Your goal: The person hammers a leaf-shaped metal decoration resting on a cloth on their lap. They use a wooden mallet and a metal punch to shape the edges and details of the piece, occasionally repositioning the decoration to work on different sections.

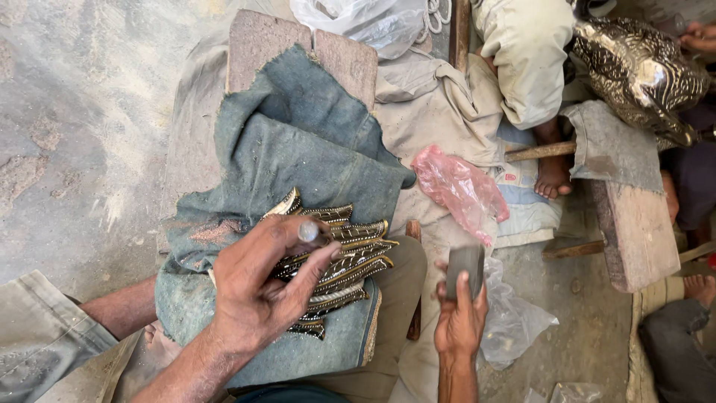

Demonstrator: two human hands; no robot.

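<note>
Left hand (261, 287) pinches a small metal punch (308, 232) upright over the black-and-gold patterned piece (339, 265) on denim, while right hand (460, 317), at three o'clock, grips a grey block (465, 270); punch probably wants steadiness

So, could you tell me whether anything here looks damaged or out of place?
The blue denim cloth under the stack of patterned metal pieces is torn and frayed along its edges. A crumpled pink plastic bag lies loose beside it. Otherwise nothing stands out: the left hand steadies the stack, the right hand holds a dark block.
</note>
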